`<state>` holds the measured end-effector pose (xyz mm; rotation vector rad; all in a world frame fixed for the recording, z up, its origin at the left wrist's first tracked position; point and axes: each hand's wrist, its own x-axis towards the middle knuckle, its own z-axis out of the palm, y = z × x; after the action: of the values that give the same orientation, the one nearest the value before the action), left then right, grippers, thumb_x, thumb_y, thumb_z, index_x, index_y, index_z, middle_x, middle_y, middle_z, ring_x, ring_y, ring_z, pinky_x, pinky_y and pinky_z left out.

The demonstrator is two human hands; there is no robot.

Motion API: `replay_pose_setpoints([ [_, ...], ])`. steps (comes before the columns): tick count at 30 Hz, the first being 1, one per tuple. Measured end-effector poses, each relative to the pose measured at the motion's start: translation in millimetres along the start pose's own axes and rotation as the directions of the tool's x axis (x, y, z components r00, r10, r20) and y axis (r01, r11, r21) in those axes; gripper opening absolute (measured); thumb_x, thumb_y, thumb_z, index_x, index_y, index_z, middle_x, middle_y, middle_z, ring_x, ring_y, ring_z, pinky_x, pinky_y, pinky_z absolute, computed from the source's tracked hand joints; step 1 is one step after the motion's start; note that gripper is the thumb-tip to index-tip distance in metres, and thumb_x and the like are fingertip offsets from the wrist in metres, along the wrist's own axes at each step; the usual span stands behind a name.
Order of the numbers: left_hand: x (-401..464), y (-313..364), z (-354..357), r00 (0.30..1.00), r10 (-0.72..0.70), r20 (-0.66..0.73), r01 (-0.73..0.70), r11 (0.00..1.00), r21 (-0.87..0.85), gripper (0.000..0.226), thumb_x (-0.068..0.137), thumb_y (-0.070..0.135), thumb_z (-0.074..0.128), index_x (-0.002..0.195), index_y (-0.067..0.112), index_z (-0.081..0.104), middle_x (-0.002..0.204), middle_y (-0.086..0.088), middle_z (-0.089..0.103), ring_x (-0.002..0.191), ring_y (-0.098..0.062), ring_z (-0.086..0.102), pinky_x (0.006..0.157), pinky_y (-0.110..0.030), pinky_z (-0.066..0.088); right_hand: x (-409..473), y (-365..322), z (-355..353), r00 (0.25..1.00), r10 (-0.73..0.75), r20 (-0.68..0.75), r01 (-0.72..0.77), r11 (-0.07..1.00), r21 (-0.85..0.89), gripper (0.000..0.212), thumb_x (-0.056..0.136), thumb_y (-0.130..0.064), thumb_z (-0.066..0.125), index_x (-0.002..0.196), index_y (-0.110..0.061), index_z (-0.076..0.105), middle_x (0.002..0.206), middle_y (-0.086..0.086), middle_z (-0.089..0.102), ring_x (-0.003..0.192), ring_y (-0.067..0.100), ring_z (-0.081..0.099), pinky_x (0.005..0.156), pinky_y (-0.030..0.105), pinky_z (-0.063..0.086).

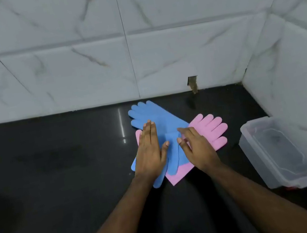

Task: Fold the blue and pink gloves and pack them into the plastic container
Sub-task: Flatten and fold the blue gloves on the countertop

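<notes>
Counter at nine o'clock is bare black stone, so I read on rightward to the work. My left hand lies flat and open, palm down, fingers together pointing to twelve, pressing on the blue gloves; it grips nothing. Those gloves sit near the middle of the view, one with fingers fanned toward eleven by the wall, another blue piece running down toward six between my hands. Under them the pink gloves cross, fingers spread toward two, a cuff corner poking out at six. My right hand is open too, fingers slightly curled, resting on the pink and touching the blue edge; no pinch that I can see.

I judge this as the flattening stage, with no fold made yet. Next I would need a grasp on the far fingertips at eleven and bring them toward the cuffs while one palm holds the stack. The container waits at three o'clock, open, seemingly empty, well apart from the gloves.
</notes>
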<state>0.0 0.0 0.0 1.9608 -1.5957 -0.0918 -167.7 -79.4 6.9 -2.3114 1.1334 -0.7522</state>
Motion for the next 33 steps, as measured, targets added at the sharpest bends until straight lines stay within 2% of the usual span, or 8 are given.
replay_pose_setpoints([
  [7, -41.9, -4.7, 11.5, 0.972, -0.088, 0.217, 0.099, 0.994, -0.04, 0.078, 0.102, 0.047, 0.054, 0.163, 0.011, 0.021, 0.173, -0.011, 0.005, 0.157, -0.028, 0.019, 0.125, -0.047, 0.025, -31.2, -19.9, 28.6, 0.931, 0.358, 0.071, -0.364, 0.9, 0.24, 0.057, 0.097, -0.008, 0.061, 0.149, -0.016, 0.04, 0.13, 0.001, 0.062, 0.114, 0.014, 0.06, 0.1, 0.03, 0.05],
  [10, -49.7, -8.1, 11.0, 0.965, -0.085, 0.247, 0.112, 0.989, -0.096, 0.092, 0.098, 0.056, 0.057, 0.164, 0.012, 0.01, 0.173, -0.006, 0.005, 0.159, -0.023, 0.012, 0.128, -0.045, 0.017, -30.9, -26.0, 29.6, 0.913, 0.396, 0.1, -0.407, 0.863, 0.3, 0.027, 0.096, -0.016, 0.064, 0.122, -0.018, 0.062, 0.105, -0.004, 0.073, 0.095, 0.013, 0.069, 0.084, 0.029, 0.056],
  [13, -43.2, -7.0, 1.4, 0.977, -0.056, 0.207, 0.102, 0.971, -0.216, 0.097, 0.093, 0.05, 0.066, 0.164, 0.016, 0.009, 0.172, 0.0, 0.015, 0.157, -0.018, 0.021, 0.126, -0.037, 0.022, -24.4, -43.7, 25.2, 0.931, 0.358, 0.07, -0.357, 0.857, 0.372, 0.007, 0.098, -0.027, 0.064, 0.092, -0.024, 0.066, 0.081, -0.01, 0.071, 0.075, 0.004, 0.067, 0.064, 0.017, 0.051],
  [17, -22.8, -0.1, -20.0, 0.976, -0.112, 0.184, 0.186, 0.87, -0.457, 0.085, 0.094, 0.024, 0.068, 0.163, 0.031, 0.017, 0.141, 0.012, 0.057, 0.115, -0.008, 0.062, 0.096, -0.014, 0.05, -8.7, -71.3, 14.1, 0.958, 0.279, 0.067, -0.283, 0.877, 0.389, 0.012, 0.1, -0.041, 0.058, 0.1, -0.03, 0.062, 0.098, -0.014, 0.066, 0.094, 0.005, 0.067, 0.073, 0.014, 0.056],
  [22, -1.9, 4.1, -48.8, 0.985, -0.163, 0.063, 0.161, 0.709, -0.687, 0.043, 0.091, 0.017, 0.077, 0.132, 0.018, 0.064, 0.11, 0.008, 0.074, 0.096, -0.011, 0.07, 0.082, -0.027, 0.056, 9.7, -96.1, -10.4, 0.982, 0.151, -0.114, -0.074, 0.86, 0.505, 0.024, 0.106, -0.034, 0.044, 0.092, -0.018, 0.055, 0.084, -0.008, 0.059, 0.079, 0.008, 0.058, 0.068, 0.022, 0.049],
  [28, 12.8, 0.6, -90.2, 0.971, -0.09, 0.224, 0.24, 0.437, -0.867, 0.023, 0.096, 0.022, 0.073, 0.11, 0.003, 0.073, 0.099, -0.012, 0.077, 0.093, -0.021, 0.072, 0.08, -0.033, 0.057, 37.4, -118.1, -39.4, 0.85, 0.505, 0.153, -0.333, 0.289, 0.897, 0.023, 0.087, -0.037, 0.053, 0.086, -0.016, 0.064, 0.087, 0.002, 0.065, 0.083, 0.018, 0.062, 0.069, 0.036, 0.052],
  [31, 11.9, -6.9, -105.2, 0.945, -0.143, 0.296, 0.328, 0.411, -0.85, 0.035, 0.098, 0.027, 0.071, 0.103, -0.007, 0.067, 0.102, -0.037, 0.067, 0.087, -0.033, 0.068, 0.079, -0.046, 0.055, 37.3, -113.2, -50.1, 0.757, 0.376, 0.535, -0.54, -0.101, 0.835, 0.035, 0.088, -0.04, 0.059, 0.103, -0.015, 0.079, 0.111, 0.013, 0.076, 0.097, 0.032, 0.075, 0.078, 0.046, 0.059],
  [33, 11.7, -9.7, -116.2, 0.94, -0.167, 0.297, 0.34, 0.52, -0.783, 0.022, 0.097, 0.025, 0.072, 0.1, 0.003, 0.072, 0.099, -0.028, 0.071, 0.084, -0.027, 0.07, 0.075, -0.042, 0.057, 28.0, -103.7, -55.3, 0.752, 0.188, 0.632, -0.621, -0.12, 0.775, 0.045, 0.094, -0.042, 0.063, 0.133, -0.02, 0.067, 0.138, 0.018, 0.064, 0.121, 0.032, 0.066, 0.101, 0.05, 0.052],
])
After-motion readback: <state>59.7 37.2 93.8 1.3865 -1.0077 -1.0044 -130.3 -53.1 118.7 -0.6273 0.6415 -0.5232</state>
